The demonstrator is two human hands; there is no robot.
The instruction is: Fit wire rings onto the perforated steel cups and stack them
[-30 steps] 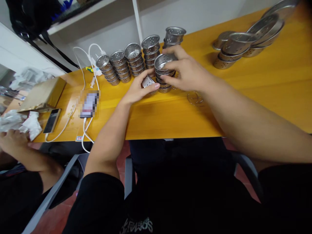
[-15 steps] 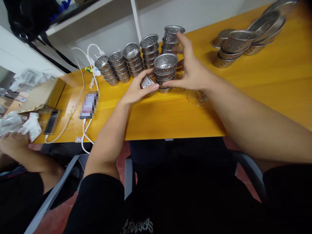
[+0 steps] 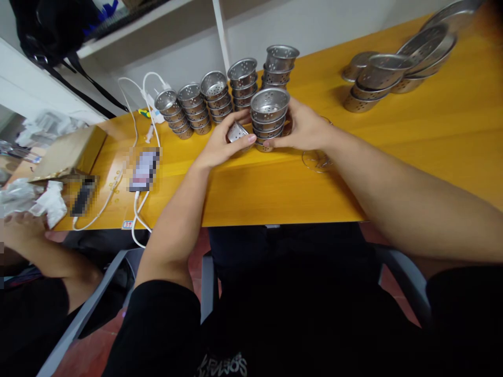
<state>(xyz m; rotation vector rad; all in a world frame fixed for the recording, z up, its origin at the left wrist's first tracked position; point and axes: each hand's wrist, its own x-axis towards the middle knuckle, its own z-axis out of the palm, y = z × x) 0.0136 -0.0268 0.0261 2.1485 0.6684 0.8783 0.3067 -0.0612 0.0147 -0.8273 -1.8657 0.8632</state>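
My left hand (image 3: 223,141) is closed around a small perforated metal cup (image 3: 237,132), which lies tilted on its side. Just right of it, a stack of perforated metal cups (image 3: 269,111) stands upright on the yellow table (image 3: 275,193). My right hand (image 3: 301,128) is wrapped round the right side of this stack, thumb low at its front, the other fingers hidden behind. The left thumb tip comes close to the stack's lower left side. Behind, another cup stack (image 3: 280,63) rises near the wall. Some thin wire rings (image 3: 317,159) lie beside my right wrist.
More cup stacks (image 3: 212,94) line the back left. At the right are nested cups (image 3: 377,73) and larger perforated pans (image 3: 428,50). A phone (image 3: 144,170), white cables (image 3: 135,214) and a cardboard box (image 3: 70,154) occupy the left. Another person's arm (image 3: 51,251) rests at the far left.
My right hand has drawn its raised fingers down from beside the rear stack and closed round the front stack. My left hand keeps the tilted cup in nearly the same place.
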